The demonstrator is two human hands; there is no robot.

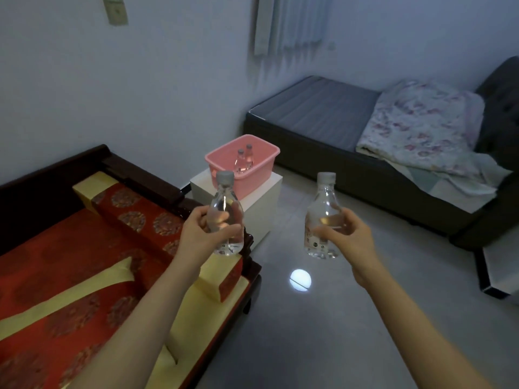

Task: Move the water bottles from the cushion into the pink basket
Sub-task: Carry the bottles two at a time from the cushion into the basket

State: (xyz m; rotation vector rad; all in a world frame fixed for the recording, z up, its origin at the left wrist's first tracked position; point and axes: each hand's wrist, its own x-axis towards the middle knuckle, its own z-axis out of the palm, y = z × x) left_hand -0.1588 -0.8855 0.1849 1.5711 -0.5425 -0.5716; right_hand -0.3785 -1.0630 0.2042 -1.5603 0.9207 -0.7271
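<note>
My left hand (196, 234) grips a clear water bottle (224, 203) with a grey cap, held upright above the right end of the red and gold cushion (70, 276). My right hand (351, 237) grips a second clear bottle (323, 209), upright over the floor. Ahead of both hands, the pink basket (222, 164) stands on a white box (261, 209). Two bottles (243, 161) stand inside the basket.
The cushion lies on a dark wooden bench (134, 172) at the left. A dark bed (323, 136) with a floral blanket (421, 127) fills the right. A round light reflection (300, 279) shines on the tiled floor between them.
</note>
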